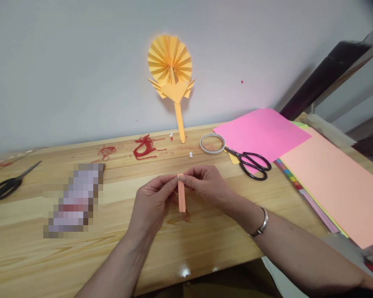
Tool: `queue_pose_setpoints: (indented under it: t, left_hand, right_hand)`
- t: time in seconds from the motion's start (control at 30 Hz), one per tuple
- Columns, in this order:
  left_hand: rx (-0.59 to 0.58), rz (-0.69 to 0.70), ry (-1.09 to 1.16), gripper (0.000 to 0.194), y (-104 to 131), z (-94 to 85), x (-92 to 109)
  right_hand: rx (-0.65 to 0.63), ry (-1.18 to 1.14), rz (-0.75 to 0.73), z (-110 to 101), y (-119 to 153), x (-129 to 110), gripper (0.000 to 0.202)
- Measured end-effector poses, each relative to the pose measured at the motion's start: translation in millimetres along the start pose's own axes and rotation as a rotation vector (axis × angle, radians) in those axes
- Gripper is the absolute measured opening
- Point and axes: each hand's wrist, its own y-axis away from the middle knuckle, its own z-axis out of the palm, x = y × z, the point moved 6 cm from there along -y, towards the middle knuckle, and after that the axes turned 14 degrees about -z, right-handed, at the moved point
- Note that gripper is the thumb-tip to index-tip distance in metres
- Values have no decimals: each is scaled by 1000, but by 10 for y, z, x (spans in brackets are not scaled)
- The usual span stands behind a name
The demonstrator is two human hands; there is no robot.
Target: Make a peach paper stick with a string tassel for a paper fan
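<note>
Both hands meet over the middle of the table, pinching the far end of a narrow, pleated strip of peach paper point(182, 198). My left hand point(151, 200) grips it from the left, thumb near the top end. From the other side, my right hand point(209, 184), with a silver bracelet on its wrist, pinches the same end. A thin red thread point(185, 215) loops out below the strip's near end. Fingertips behind the paper are partly hidden.
A yellow paper fan point(170, 62) leans on the wall. Black scissors point(255, 164) and a tape roll point(212, 143) lie beside pink paper point(261, 132) and peach sheets point(335, 178). More scissors point(10, 186), a blurred-out object point(76, 198) and red thread point(144, 147) lie leftward.
</note>
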Motion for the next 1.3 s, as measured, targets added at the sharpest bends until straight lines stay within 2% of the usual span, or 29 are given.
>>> queue_pose_setpoints:
  t: [0.8, 0.9, 1.07, 1.17, 1.3]
  left_hand:
    - [-30, 2, 13, 21, 25, 26, -13]
    - [61, 97, -112, 18, 84, 19, 71]
    - [377, 356, -531, 12, 249, -18, 253]
    - [430, 446, -656, 11, 291, -9, 274]
    - [419, 556, -744, 13, 315, 23, 275]
  right_hand:
    - [33, 70, 1, -16, 5, -55, 22]
    - [56, 62, 0, -25, 3, -44, 21]
    - [71, 84, -54, -34, 1, -38, 20]
    - [67, 110, -85, -26, 11, -40, 20]
    - [74, 119, -103, -13, 24, -36, 19]
